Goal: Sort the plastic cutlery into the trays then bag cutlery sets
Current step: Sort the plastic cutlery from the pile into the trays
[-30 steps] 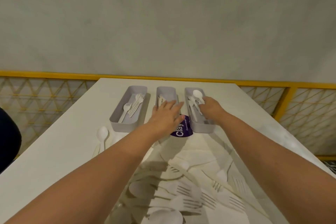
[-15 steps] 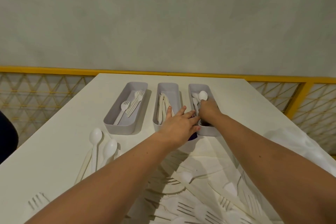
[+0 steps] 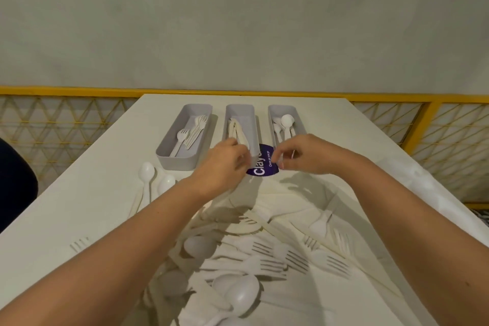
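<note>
Thumb and forefinger of the right hand press together on a thin edge of the clear plastic bag, at the right rim of its purple label. The other fingers curl loosely beneath. Across the label from this pinch, the left hand has its fingers curled down at the label's left rim. They are blurred, so I cannot tell whether they hold the film or only touch it.

Just beyond the pinch, three grey trays stand side by side on the white table. The spoon tray lies straight past the right hand, with white spoons in it. The knife tray lies past the gap between the two hands, and its near end is hidden behind the left hand. Cream knives lie lengthwise in it. The fork tray stands farther out, on the left hand's outer side, and holds forks.

Back from the pinch, towards the person and between the forearms, the bag spreads crumpled over the table. A heap of unsorted cutlery, forks, spoons and knives mixed, lies there. I cannot tell whether the heap is inside the film or on top of it.

Outside the left forearm, two loose spoons lie near the fork tray's near end. A lone fork lies closer to the person, well apart from the grip.
</note>
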